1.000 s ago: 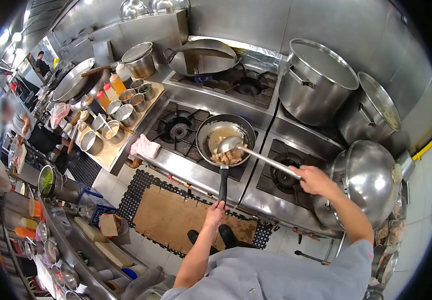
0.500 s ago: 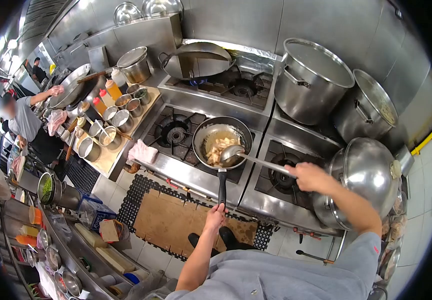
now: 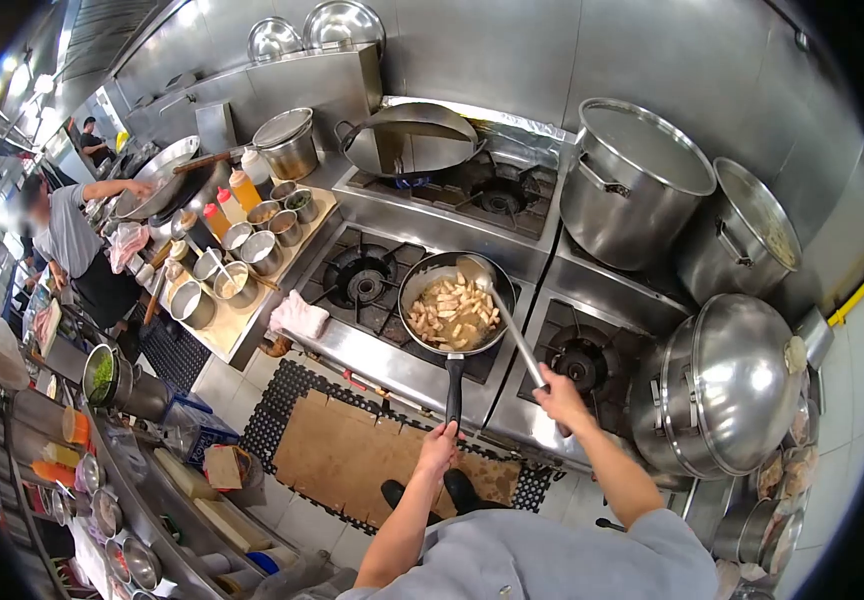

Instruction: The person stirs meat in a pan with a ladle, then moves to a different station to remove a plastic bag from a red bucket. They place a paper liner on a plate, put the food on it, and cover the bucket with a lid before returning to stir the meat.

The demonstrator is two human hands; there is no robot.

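Observation:
A black-handled frying pan sits over the front middle burner, with pale browned food pieces spread across its bottom. My left hand is wrapped round the end of the pan's handle. In my right hand is the long shaft of a metal ladle. The ladle's bowl rests inside the pan at its upper right side, beside the food.
Left of the pan are a bare burner, a pink cloth and a board with metal containers and squeeze bottles. Behind stands a wok. Large pots and a domed lid are right. Another person works far left.
The ladle's bowl has moved from the pan's lower right to its upper right, and my right hand has come lower and left. The food is more spread out. My left hand still holds the handle.

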